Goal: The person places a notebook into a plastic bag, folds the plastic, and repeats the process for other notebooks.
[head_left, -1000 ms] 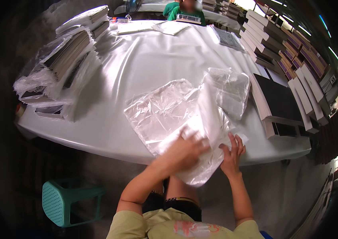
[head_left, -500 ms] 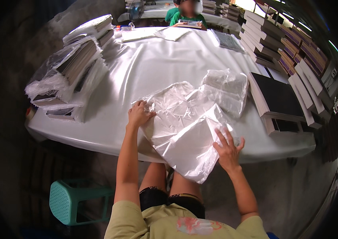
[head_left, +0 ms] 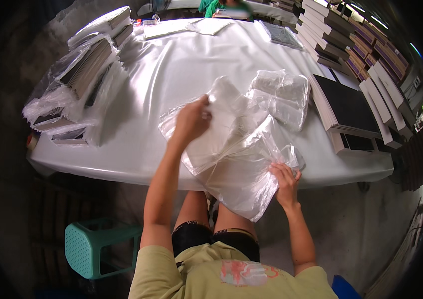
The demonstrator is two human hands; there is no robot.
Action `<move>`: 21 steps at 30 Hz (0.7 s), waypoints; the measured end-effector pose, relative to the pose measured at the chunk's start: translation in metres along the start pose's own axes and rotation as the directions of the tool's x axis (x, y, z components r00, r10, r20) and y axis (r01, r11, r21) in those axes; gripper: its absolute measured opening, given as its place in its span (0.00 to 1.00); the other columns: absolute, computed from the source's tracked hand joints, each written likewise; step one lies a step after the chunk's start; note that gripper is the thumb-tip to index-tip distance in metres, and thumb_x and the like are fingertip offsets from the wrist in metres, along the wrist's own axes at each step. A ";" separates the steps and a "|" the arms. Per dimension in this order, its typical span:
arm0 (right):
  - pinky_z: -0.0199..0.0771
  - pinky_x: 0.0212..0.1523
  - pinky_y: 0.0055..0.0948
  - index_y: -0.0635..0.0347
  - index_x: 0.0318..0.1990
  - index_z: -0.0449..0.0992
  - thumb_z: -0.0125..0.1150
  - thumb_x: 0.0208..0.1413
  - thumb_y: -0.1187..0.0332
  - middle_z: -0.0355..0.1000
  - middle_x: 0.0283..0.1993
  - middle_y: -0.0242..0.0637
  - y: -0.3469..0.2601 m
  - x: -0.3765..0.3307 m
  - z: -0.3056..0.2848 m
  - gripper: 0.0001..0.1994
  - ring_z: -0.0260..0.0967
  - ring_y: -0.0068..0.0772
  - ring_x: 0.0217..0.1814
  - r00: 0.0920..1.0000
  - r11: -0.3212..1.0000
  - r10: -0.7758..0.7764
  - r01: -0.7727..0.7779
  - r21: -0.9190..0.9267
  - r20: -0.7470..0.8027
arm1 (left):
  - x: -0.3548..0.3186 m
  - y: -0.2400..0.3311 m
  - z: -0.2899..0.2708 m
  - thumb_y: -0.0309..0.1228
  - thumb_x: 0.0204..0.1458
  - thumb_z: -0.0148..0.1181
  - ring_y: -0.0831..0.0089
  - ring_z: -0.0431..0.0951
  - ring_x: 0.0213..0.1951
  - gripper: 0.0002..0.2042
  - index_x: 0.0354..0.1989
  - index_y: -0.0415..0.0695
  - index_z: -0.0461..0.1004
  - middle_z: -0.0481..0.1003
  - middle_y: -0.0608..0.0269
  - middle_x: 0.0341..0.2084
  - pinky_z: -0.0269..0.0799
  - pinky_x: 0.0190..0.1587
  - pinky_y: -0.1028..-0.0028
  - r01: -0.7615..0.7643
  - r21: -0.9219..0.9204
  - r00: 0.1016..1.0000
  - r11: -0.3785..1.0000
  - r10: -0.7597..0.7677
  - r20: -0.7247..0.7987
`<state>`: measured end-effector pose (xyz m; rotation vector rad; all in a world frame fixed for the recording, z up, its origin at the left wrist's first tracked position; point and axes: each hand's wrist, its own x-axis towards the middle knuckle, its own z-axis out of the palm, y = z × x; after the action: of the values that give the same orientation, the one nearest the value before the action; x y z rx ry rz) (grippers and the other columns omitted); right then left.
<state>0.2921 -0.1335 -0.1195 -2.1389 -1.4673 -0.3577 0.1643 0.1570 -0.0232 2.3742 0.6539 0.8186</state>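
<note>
Seated at a white-covered table (head_left: 171, 74), a person works a heap of clear plastic bags (head_left: 231, 144) that lies at the near edge and spills over it toward the lap. Left hand (head_left: 190, 119) is closed, pinching a single bag up off the top of the heap; right hand (head_left: 285, 180) presses down, fingers curled on the lower sheets at the table's rim. Peeling one film cleanly likely calls for a firm anchor below and a slow lift, lest several cling together. A second bundle of bags (head_left: 281, 94) sits just beyond. Wrapped book stacks (head_left: 79, 79) line the left side, dark-covered stacks (head_left: 351, 107) the right. A green stool (head_left: 96, 244) stands on the concrete floor below.
</note>
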 end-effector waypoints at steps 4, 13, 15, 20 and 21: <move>0.45 0.53 0.50 0.50 0.48 0.64 0.53 0.47 0.68 0.56 0.58 0.42 0.001 -0.004 0.012 0.17 0.52 0.43 0.61 0.958 0.984 0.080 -0.031 0.177 -0.276 | -0.055 0.078 0.053 0.23 0.39 0.48 0.61 0.75 0.33 0.13 0.37 0.46 0.68 0.74 0.59 0.28 0.61 0.46 0.52 -0.311 0.037 0.867 0.950 0.268 0.420; 0.36 0.57 0.55 0.38 0.35 0.76 0.53 0.48 0.67 0.49 0.63 0.30 -0.002 -0.010 -0.005 0.09 0.32 0.46 0.67 0.955 0.927 -0.169 0.070 -0.368 -0.245 | -0.087 0.083 0.032 0.38 0.42 0.62 0.59 0.72 0.42 0.21 0.45 0.46 0.68 0.73 0.56 0.37 0.60 0.51 0.60 -0.256 -0.406 0.679 0.877 0.462 0.570; 0.36 0.58 0.54 0.39 0.35 0.76 0.54 0.45 0.71 0.50 0.62 0.28 0.006 -0.019 -0.002 0.11 0.32 0.46 0.67 0.970 0.912 -0.130 0.035 -0.409 -0.206 | -0.055 0.038 0.027 0.33 0.42 0.61 0.55 0.71 0.43 0.18 0.43 0.43 0.70 0.73 0.55 0.39 0.65 0.47 0.66 -0.217 -0.173 0.959 0.961 0.243 0.148; 0.39 0.57 0.47 0.51 0.27 0.74 0.55 0.44 0.70 0.66 0.52 0.30 -0.006 -0.016 -0.005 0.02 0.54 0.35 0.61 0.985 0.960 -0.032 -0.016 -0.280 -0.168 | -0.033 -0.081 0.029 0.60 0.42 0.51 0.64 0.41 0.65 0.42 0.62 0.47 0.50 0.47 0.58 0.63 0.34 0.61 0.49 0.383 0.518 0.882 0.764 -0.470 0.041; 0.40 0.57 0.45 0.51 0.28 0.74 0.55 0.44 0.71 0.67 0.51 0.29 -0.006 -0.011 -0.006 0.03 0.56 0.33 0.60 0.990 0.971 -0.030 -0.004 -0.239 -0.137 | -0.036 -0.093 0.027 0.62 0.40 0.51 0.65 0.41 0.65 0.44 0.62 0.47 0.50 0.47 0.60 0.63 0.32 0.61 0.49 0.372 0.483 0.903 0.792 -0.429 0.008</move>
<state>0.2826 -0.1439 -0.1184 -2.2375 -1.4193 -0.7075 0.1331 0.1953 -0.1133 2.5252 1.3848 0.3486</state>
